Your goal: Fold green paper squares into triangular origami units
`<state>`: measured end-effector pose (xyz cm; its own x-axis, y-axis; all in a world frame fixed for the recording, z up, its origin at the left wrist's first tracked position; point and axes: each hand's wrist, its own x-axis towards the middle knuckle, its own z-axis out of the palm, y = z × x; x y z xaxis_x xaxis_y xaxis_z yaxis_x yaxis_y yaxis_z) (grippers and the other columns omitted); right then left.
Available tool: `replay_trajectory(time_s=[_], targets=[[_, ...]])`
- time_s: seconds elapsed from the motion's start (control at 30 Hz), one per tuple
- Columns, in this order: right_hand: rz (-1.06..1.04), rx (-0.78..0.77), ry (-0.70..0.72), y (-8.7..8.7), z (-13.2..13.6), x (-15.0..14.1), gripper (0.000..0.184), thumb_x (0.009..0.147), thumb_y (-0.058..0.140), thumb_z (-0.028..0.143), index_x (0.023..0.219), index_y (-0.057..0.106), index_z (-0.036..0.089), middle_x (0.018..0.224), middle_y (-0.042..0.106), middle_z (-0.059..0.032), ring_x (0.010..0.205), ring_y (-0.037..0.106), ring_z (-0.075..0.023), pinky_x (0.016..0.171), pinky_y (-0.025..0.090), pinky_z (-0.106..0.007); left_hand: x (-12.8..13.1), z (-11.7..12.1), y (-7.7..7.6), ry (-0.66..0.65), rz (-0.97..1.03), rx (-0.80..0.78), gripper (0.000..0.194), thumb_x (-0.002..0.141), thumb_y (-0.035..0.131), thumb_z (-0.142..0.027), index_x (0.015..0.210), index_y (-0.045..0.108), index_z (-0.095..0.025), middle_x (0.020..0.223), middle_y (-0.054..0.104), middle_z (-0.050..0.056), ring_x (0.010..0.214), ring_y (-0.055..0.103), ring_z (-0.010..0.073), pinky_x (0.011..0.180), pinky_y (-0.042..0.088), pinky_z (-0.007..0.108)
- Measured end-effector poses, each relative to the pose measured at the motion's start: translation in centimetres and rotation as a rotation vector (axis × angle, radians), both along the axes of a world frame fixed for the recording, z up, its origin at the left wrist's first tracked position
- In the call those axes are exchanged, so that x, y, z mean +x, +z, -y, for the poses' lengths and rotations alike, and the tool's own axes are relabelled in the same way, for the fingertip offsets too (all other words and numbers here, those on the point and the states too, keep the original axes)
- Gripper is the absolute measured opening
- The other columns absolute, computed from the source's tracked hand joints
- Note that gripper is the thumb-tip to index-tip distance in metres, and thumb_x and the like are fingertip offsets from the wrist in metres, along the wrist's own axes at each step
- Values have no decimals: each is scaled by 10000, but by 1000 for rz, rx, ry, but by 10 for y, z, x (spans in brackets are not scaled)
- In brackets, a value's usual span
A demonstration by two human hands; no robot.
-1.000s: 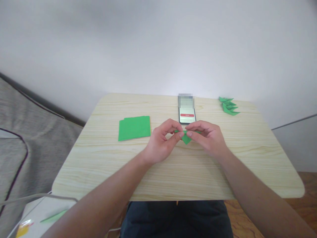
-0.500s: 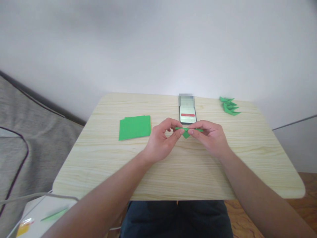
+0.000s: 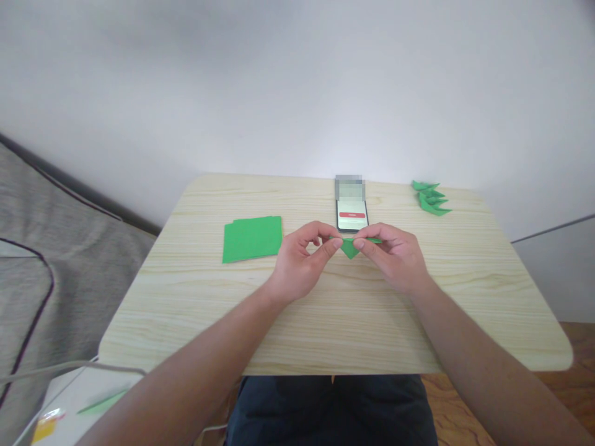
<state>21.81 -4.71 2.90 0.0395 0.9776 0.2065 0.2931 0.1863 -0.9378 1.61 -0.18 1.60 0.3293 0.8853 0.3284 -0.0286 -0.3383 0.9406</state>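
A small folded green paper (image 3: 350, 249) is held between both hands above the table, its lower part a triangle pointing toward me. My left hand (image 3: 302, 260) pinches its left side between thumb and fingers. On the other side, my right hand (image 3: 393, 255) grips it with thumb and index finger, and a thin green tip sticks out past those fingers. The fingertips hide parts of the folds. Just beyond the paper lies a phone (image 3: 352, 207) with its screen lit.
A stack of green paper sheets (image 3: 253, 240) lies to the left on the wooden table (image 3: 344, 334). Several folded green paper pieces (image 3: 431, 199) sit at the back right. A grey cable (image 3: 93, 367) crosses a white surface (image 3: 69, 406) at lower left.
My left thumb has slid slightly left along the folded paper, so more of its middle triangle shows. My right hand keeps its pinch almost in place.
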Motion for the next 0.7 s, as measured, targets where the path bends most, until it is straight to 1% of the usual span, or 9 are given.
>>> replay_trajectory(time_s=[0.17, 0.27, 0.47, 0.7], targets=[[41, 44, -28, -2, 1, 0, 156, 896, 777, 401, 949, 780, 254, 914, 785, -25, 837, 722, -198, 809, 580, -342, 0, 0, -1, 19, -6, 12, 123, 907, 752, -324, 891, 734, -203, 821, 687, 22, 784, 570, 163, 774, 434, 319], [91, 61, -38, -3, 2, -1, 168, 886, 783, 407, 959, 791, 257, 947, 796, -31, 885, 728, -218, 855, 579, -370, 1, 0, -3, 4, 8, -9, 121, 890, 765, -317, 886, 734, -200, 823, 688, 33, 781, 572, 169, 759, 448, 316], [96, 87, -36, -4, 2, -2, 149, 890, 773, 395, 938, 796, 256, 926, 795, -33, 858, 722, -219, 816, 575, -372, 1, 1, -6, -23, 31, -41, 115, 886, 770, -314, 917, 751, -204, 848, 699, 41, 796, 595, 173, 765, 472, 316], [100, 144, -11, -2, 2, -3, 78, 904, 764, 331, 936, 795, 267, 944, 800, -27, 890, 729, -216, 858, 571, -381, 2, 1, -1, -34, -6, 2, 132, 878, 783, -326, 914, 769, -200, 854, 720, 53, 813, 613, 180, 770, 481, 330]])
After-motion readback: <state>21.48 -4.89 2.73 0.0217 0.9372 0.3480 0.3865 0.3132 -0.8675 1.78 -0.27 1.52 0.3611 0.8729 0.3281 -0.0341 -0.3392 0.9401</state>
